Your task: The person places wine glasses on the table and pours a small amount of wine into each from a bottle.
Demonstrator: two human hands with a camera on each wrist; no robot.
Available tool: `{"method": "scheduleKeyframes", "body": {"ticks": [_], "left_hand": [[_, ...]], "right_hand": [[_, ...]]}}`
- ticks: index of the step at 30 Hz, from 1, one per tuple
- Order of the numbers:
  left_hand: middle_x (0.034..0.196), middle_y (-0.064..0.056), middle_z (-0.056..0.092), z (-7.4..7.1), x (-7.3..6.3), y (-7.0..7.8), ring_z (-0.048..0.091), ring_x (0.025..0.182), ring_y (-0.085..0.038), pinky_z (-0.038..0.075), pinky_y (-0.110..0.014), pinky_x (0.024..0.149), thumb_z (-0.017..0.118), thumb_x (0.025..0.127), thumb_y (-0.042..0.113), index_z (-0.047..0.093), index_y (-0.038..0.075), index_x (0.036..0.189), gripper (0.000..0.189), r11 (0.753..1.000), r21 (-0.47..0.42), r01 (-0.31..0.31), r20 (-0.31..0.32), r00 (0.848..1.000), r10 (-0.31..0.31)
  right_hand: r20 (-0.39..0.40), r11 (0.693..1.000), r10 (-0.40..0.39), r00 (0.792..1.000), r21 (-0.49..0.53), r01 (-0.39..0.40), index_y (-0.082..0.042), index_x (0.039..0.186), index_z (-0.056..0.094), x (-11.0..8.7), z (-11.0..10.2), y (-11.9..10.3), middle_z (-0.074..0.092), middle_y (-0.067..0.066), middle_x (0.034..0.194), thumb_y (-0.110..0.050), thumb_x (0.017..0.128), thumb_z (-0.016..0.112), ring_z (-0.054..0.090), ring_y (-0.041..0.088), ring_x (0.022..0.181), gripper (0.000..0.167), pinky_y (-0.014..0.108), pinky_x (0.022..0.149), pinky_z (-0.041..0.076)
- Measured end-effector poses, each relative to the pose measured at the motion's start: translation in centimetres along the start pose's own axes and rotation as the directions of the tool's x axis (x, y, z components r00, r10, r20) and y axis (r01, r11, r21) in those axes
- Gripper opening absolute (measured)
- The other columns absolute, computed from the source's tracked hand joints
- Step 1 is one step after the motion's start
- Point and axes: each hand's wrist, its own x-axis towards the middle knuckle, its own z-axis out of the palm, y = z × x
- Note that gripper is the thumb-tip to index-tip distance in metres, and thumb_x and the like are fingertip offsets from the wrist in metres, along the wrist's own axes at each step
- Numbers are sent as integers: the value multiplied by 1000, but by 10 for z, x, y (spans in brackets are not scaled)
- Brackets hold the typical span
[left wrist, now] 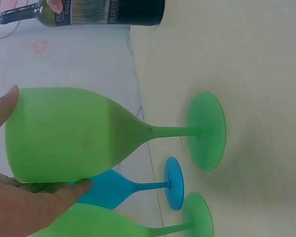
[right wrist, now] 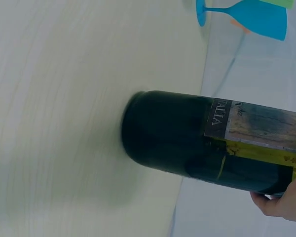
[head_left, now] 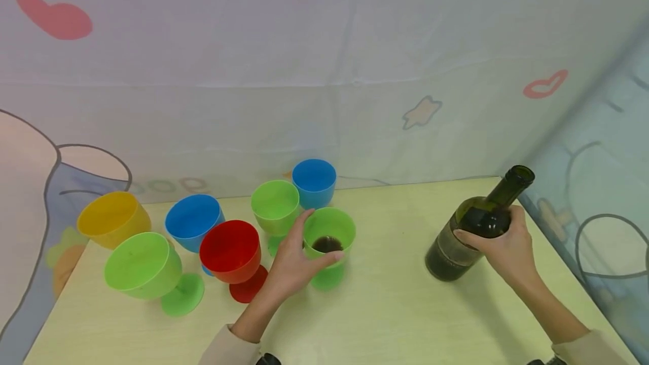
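My left hand grips a green plastic goblet by its bowl, thumb on one side and fingers on the other. Dark liquid lies in the bottom of that goblet. In the left wrist view its foot is at the tabletop, with the stem upright from it. Off to the right, my right hand holds a dark green wine bottle around its upper body, neck up. The bottle's label shows in the right wrist view. Whether its base touches the table I cannot tell.
Left of the held goblet stand a green goblet, a red one, a blue one, a yellow one and another green one. Just behind it is a blue goblet. A printed cloth hangs along the table's back edge.
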Motion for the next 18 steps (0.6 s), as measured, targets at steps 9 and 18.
{"method": "scheduleKeyframes", "body": {"ticks": [9, 18], "left_hand": [[141, -10, 35, 0, 0, 0, 34, 126, -33, 35, -57, 94, 76, 72, 38, 29, 14, 141, 87, 1000, -1, 5, 3, 1000, -5], [141, -10, 35, -1, 1, 3, 33, 127, -33, 34, -57, 95, 76, 72, 37, 28, 12, 142, 88, 1000, 7, 2, 16, 1000, -2]], "right_hand": [[46, 1000, -17, 999, 5, 17, 4, 128, 21, -1, -4, 2, 39, 27, 120, -25, 74, 76, 42, 42, 107, 82, 55, 81, 36], [65, 1000, -21, 998, -5, 21, 4, 128, 20, -1, -5, 4, 40, 28, 120, -26, 76, 74, 44, 43, 106, 81, 54, 79, 39]]}}
